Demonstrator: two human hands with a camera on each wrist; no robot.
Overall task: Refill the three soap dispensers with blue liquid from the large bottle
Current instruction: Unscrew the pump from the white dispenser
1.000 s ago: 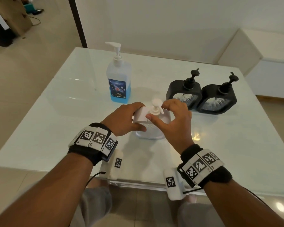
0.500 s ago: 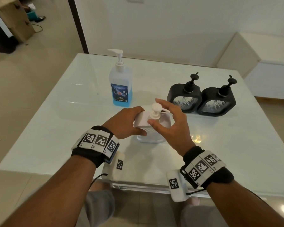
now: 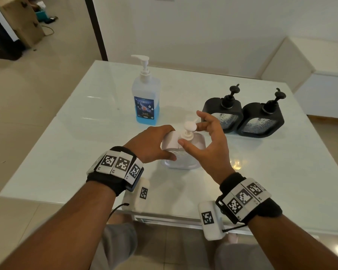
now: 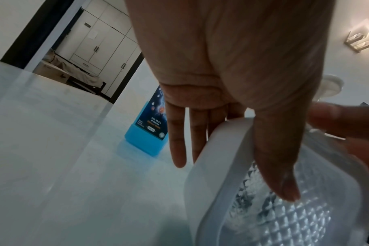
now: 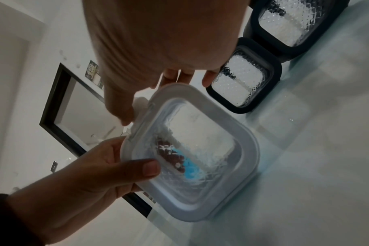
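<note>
- The white dispenser (image 3: 183, 151) stands upright near the middle of the glass table (image 3: 66, 145), its long axis vertical and its broad clear textured face turned toward the person.
- Its white pump head (image 3: 189, 126) sits on top, the nozzle pointing away and to the right.
- The left hand (image 3: 154, 143) grips the dispenser's left upper corner, thumb on the near face and fingers wrapped behind it; the left wrist view shows the thumb lying across the textured panel.
- The right hand (image 3: 207, 141) has its fingers spread around the pump: the thumb tip is at the collar below the pump head and a fingertip touches the nozzle, the other fingers extended. Whether it truly pinches the pump cannot be told.
- The large bottle (image 3: 145, 94) stands upright behind and to the left, pump spout pointing left, with blue liquid only in its lowest part.
- Two black dispensers (image 3: 242, 115) stand upright, touching side by side, right of the white one, with their clear faces toward the person.
- In the right wrist view a blue patch and dark shapes show through the white dispenser's textured wall (image 5: 192, 149); what they are is hard to make out.
- The left wrist view cuts off the bottle behind the palm.
</note>
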